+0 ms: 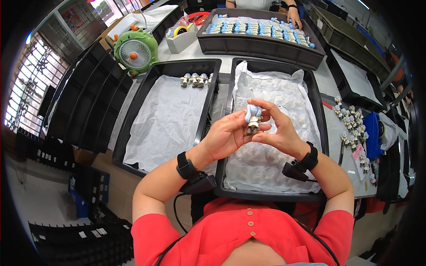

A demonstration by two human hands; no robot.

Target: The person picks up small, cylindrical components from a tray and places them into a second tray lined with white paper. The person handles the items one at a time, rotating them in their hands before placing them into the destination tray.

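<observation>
Between my two hands I hold a small figurine [253,119] with pale blue hair, a white body and dark feet. My left hand [227,134] grips it from the left side. The fingers and thumb of my right hand [280,126] close round its top and base. Both hands are above a black tray [317,128] lined with white paper, under which many small lumps show. In the black tray on the left [167,166], also paper-lined, several similar figurines [195,80] stand in a short row at the far right corner.
A green fan [134,51] and a tape dispenser [182,37] stand at the back left. Beyond my trays, a co-worker's hand [293,17] reaches into a grey crate [262,50] of blue-haired figurines. Loose figurines [351,122] lie on the right, beside a blue bin [373,135].
</observation>
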